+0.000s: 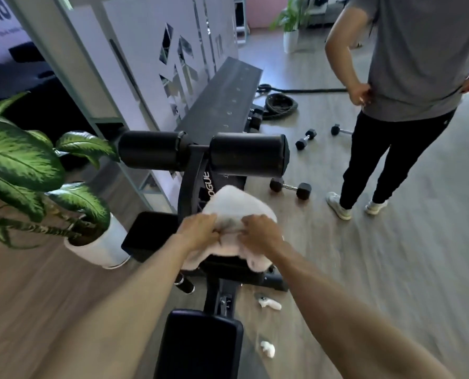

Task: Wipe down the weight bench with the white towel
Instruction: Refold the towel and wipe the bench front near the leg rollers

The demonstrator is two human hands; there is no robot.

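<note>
The black weight bench [200,343] runs away from me, with a padded seat at the bottom, a second pad [148,233] further on and two black foam rollers [248,155] at its far end. A white towel [234,207] lies bunched over the bench frame just below the rollers. My left hand [199,231] grips the towel's left part and my right hand [259,231] grips its right part, both pressing it onto the bench. Part of the towel hangs down under my hands.
A potted plant [96,242] in a white pot stands close on the left. Several dumbbells [290,187] lie on the wood floor right of the bench. A person [408,105] stands at the right. Small white objects [268,303] lie on the floor. A black bench-like platform [222,99] lies beyond.
</note>
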